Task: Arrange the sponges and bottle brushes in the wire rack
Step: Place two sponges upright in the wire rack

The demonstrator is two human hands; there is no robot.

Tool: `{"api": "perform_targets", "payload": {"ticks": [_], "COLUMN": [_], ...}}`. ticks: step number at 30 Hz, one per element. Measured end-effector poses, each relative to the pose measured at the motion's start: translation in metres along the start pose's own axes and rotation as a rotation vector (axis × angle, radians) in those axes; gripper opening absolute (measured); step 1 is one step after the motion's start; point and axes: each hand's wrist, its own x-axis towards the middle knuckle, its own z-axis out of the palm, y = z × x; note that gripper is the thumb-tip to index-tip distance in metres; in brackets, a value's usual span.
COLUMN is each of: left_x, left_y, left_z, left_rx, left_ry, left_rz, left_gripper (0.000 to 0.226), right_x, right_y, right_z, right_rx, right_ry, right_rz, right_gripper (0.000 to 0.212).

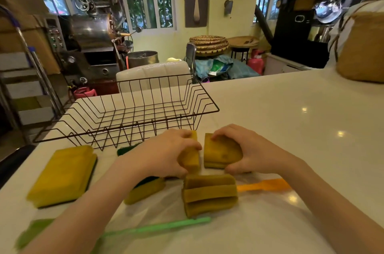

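Observation:
A black wire rack stands empty on the white counter, just beyond my hands. My left hand grips a yellow sponge held on edge. My right hand grips a stack of yellow sponges beside it. Nearer to me lies another stack of yellow sponges. A yellow-and-green sponge sits partly under my left forearm. A large yellow sponge pack lies at the left. An orange brush handle sticks out to the right, and a green bottle brush lies along the front.
A dark green scouring pad peeks out under the rack's front edge. A woven straw bag stands at the far right of the counter. A white chair back rises behind the rack.

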Motion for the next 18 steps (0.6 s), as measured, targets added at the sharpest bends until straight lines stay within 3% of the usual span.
{"api": "perform_targets", "payload": {"ticks": [4,8,12,18], "left_x": [0.0,-0.001,-0.003,-0.004], "left_y": [0.004,-0.002,-0.005,-0.011], "left_z": [-0.004,-0.01,-0.015,-0.025], "left_rx": [-0.072,-0.279,-0.475,-0.854], "left_ry": [0.126,0.201,0.305,0.421], "left_rz": [0.021,0.028,-0.008,-0.118], "left_gripper": [0.056,0.048,0.041,0.03], "right_x": [-0.005,-0.004,0.0,0.001], "right_y": [-0.004,-0.007,0.003,0.007], "right_z": [-0.01,-0.023,-0.021,-0.018], "right_rx": [0.253,0.653,0.674,0.623], "right_ry": [0.095,0.121,0.057,0.115], "right_rz": [0.101,0.42,0.684,0.706], "right_gripper": [0.049,0.011,0.017,0.022]}}
